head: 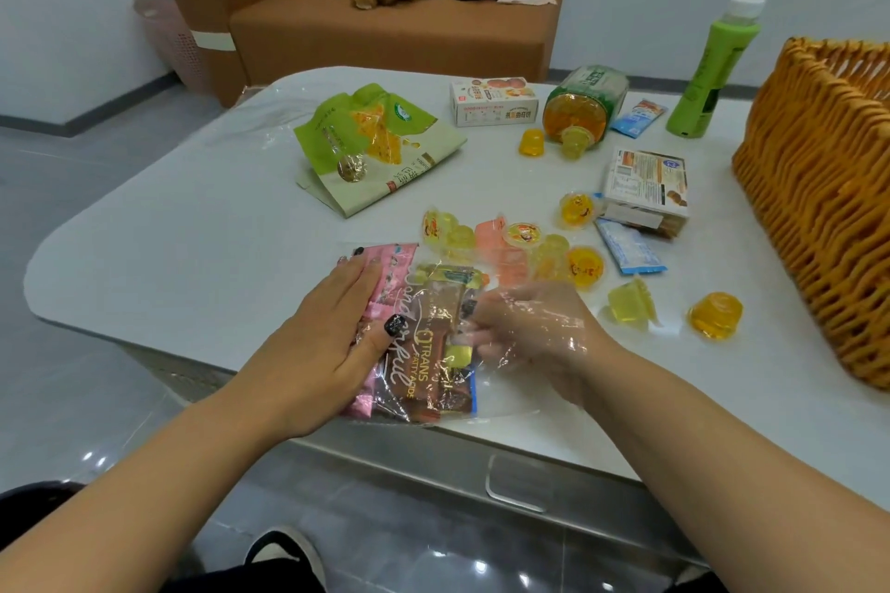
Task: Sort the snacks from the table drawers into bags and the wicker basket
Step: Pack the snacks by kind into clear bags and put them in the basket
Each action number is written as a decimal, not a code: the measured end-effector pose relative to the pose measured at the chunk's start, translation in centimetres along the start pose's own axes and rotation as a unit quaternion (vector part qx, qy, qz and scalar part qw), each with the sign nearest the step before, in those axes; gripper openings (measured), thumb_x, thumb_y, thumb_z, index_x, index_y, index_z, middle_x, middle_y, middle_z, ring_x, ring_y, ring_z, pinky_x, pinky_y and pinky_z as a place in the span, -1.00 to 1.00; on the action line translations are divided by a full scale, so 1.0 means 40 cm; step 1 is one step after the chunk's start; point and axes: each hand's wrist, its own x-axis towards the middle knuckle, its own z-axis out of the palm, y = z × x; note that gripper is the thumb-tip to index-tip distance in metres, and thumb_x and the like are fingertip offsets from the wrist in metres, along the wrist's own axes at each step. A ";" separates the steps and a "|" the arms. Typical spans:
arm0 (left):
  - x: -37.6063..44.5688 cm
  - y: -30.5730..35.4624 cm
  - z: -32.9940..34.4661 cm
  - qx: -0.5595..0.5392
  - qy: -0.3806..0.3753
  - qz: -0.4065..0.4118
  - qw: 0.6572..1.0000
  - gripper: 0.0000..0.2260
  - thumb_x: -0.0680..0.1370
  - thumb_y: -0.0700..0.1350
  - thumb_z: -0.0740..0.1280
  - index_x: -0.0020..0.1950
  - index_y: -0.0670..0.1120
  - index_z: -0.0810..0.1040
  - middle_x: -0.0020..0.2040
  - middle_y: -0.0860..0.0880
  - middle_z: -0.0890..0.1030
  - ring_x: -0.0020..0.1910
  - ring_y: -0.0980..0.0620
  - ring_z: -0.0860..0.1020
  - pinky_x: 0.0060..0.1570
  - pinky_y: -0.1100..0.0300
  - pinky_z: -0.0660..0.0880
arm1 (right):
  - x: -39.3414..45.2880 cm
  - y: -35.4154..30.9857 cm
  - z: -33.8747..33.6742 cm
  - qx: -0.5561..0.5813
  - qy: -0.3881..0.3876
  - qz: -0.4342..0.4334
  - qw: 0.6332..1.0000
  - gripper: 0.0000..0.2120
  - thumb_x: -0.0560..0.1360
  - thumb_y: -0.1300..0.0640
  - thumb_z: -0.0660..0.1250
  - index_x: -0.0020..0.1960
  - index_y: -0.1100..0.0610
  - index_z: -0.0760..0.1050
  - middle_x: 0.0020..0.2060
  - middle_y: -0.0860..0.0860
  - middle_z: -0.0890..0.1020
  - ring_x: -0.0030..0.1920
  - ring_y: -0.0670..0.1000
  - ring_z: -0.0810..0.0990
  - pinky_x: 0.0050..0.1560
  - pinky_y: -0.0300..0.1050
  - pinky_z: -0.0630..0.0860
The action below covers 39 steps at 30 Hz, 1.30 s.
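A clear plastic bag (481, 380) lies at the table's near edge with pink and brown snack packets (419, 352) inside it. My left hand (332, 327) rests flat on the pink packets, fingers straight. My right hand (534, 327) is inside the clear bag, its fingers curled at a packet; the film blurs what it holds. Several jelly cups (525, 250) lie loose just beyond the bag. The wicker basket (818, 188) stands at the right.
On the white table (192, 246) lie a green snack bag (375, 144), a small white box (493, 101), a jar on its side (582, 106), a green bottle (713, 72), a cracker pack (645, 188) and blue sachets (631, 250). A drawer handle (515, 486) shows below. A sofa (385, 29) stands behind.
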 end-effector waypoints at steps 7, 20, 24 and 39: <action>0.000 0.026 -0.016 0.030 -0.019 -0.020 0.999 -0.14 0.34 0.43 -0.26 0.59 0.10 -0.21 0.59 0.17 -0.19 0.45 0.35 -0.24 0.39 0.35 -0.17 | 0.012 -0.006 0.030 -0.050 0.031 -0.064 0.996 -0.93 0.37 0.41 0.39 -0.21 0.29 0.62 -0.41 0.16 0.64 -0.56 0.02 0.53 -0.59 -0.28 0.37; 0.028 0.040 -0.045 0.066 -0.003 0.011 0.998 -0.51 0.43 0.39 -0.22 0.30 0.55 -0.38 0.55 0.22 -0.30 0.53 0.17 -0.33 0.54 -0.06 -0.16 | -0.028 -0.104 -0.205 -0.182 0.077 -0.016 0.980 -0.85 0.49 0.35 0.28 -0.08 0.21 0.62 -0.28 0.12 0.70 -0.38 0.05 0.68 -0.43 -0.20 0.55; 0.065 0.070 -0.036 0.037 -0.009 0.012 0.999 -0.34 0.42 0.42 -0.22 0.51 0.32 -0.20 0.57 0.22 -0.23 0.54 0.23 -0.27 0.55 0.03 -0.10 | 0.038 -0.080 -0.273 -0.307 0.252 -0.163 0.903 -0.87 0.48 0.22 0.32 -0.05 0.10 0.62 -0.22 -0.01 0.68 -0.25 -0.05 0.63 -0.21 -0.16 0.55; 0.112 0.142 -0.043 0.024 -0.043 -0.011 0.999 -0.22 0.44 0.46 -0.21 0.59 0.14 -0.17 0.59 0.17 -0.16 0.55 0.21 -0.20 0.48 0.23 -0.14 | 0.175 -0.092 -0.355 -0.463 0.182 -0.077 0.864 -0.45 0.40 0.07 0.43 0.37 0.04 0.45 0.22 0.07 0.57 0.19 0.07 0.52 0.08 -0.16 0.48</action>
